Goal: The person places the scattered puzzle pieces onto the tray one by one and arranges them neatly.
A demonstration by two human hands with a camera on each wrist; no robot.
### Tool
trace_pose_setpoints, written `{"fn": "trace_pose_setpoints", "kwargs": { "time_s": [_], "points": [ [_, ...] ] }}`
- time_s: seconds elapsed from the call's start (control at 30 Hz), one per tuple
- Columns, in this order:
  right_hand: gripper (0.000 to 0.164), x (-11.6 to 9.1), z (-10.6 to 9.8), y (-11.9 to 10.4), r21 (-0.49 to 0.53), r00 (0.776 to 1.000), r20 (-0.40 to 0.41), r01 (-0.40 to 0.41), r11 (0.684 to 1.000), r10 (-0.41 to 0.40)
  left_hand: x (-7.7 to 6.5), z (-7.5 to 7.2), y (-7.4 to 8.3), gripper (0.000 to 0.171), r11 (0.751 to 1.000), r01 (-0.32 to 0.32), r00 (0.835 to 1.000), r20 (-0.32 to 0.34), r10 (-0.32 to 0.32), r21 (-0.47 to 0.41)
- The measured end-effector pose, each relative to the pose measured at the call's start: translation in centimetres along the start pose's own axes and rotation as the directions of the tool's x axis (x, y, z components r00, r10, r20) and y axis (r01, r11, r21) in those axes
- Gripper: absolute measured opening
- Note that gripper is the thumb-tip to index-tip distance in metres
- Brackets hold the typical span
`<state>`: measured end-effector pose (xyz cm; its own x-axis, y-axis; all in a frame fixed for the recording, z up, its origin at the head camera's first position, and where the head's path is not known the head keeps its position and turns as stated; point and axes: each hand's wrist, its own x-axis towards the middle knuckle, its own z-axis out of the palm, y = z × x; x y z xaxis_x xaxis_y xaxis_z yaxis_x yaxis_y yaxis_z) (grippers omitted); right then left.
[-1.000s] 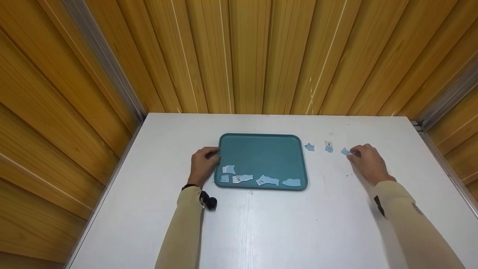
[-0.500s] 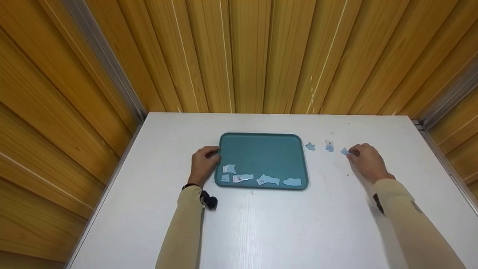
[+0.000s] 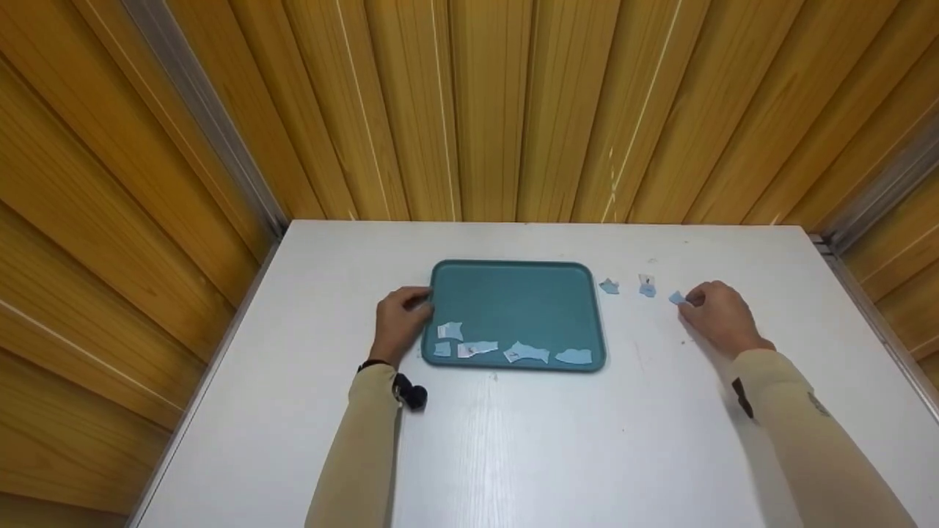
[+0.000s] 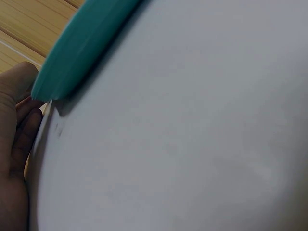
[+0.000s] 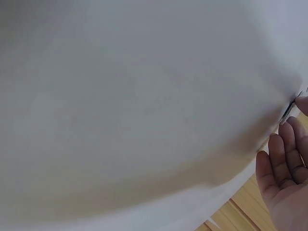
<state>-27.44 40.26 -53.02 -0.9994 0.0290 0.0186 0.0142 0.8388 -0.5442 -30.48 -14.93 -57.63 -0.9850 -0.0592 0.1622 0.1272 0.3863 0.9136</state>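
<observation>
A green rectangular tray (image 3: 513,301) lies on the white table. At its left edge my left hand (image 3: 400,319) grips the rim between thumb and fingers; the left wrist view shows the fingers close by the tray's side (image 4: 84,48). Out to the right, my right hand (image 3: 722,315) pinches a small torn scrap of light blue paper (image 3: 676,298) by its right end, low over the table. In the right wrist view the scrap (image 5: 288,113) appears edge-on between thumb and fingertips. Several torn paper pieces (image 3: 527,354) lie along the tray's near side, one piece (image 3: 451,331) above the leftmost.
Between the tray and my right hand, two more paper scraps lie on the table (image 3: 484,447): a blue one (image 3: 609,287) beside the tray's right rim and a white-and-blue one (image 3: 647,286) further right. Wood-patterned panels (image 3: 491,110) stand behind and at both sides.
My right hand holds nearly the same spot, its fingers shifting very slightly at the scrap. The left hand, the tray and the other pieces have not visibly moved.
</observation>
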Motion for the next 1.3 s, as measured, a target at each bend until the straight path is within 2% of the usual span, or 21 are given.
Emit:
{"fn": "trace_pose_setpoints", "kwargs": {
  "time_s": [0.2,0.37,0.67,0.97,1.17,1.3],
  "points": [
    [0.030,-0.1,0.0,-0.3,0.009,1.000,-0.011,0.010,1.000,-0.010,0.0,0.1,0.2,0.028,1.000,-0.023,1.000,-0.009,0.023,0.010],
    [0.033,-0.1,0.1,-0.9,0.056,1.000,-0.004,0.004,0.998,-0.004,-0.1,0.1,0.1,0.028,1.000,-0.003,1.000,-0.008,0.003,0.018],
    [0.034,0.2,0.2,-3.4,0.098,0.998,-0.023,0.061,0.993,-0.059,0.0,0.1,0.0,0.028,1.000,-0.001,1.000,-0.014,0.001,0.002],
    [0.030,0.3,0.8,-6.0,0.089,0.984,-0.053,0.175,0.980,-0.171,0.1,0.2,-0.1,0.027,1.000,-0.007,1.000,-0.018,0.007,0.005],
    [0.025,0.5,1.8,-7.7,0.091,0.958,-0.097,0.278,0.956,-0.269,0.1,0.2,-0.1,0.028,0.999,-0.019,1.000,-0.018,0.020,0.026],
    [0.024,0.6,2.5,-9.1,0.094,0.951,-0.097,0.302,0.948,-0.294,0.1,0.1,-0.1,0.028,0.999,-0.018,1.000,-0.016,0.018,0.026]
  ]
}}
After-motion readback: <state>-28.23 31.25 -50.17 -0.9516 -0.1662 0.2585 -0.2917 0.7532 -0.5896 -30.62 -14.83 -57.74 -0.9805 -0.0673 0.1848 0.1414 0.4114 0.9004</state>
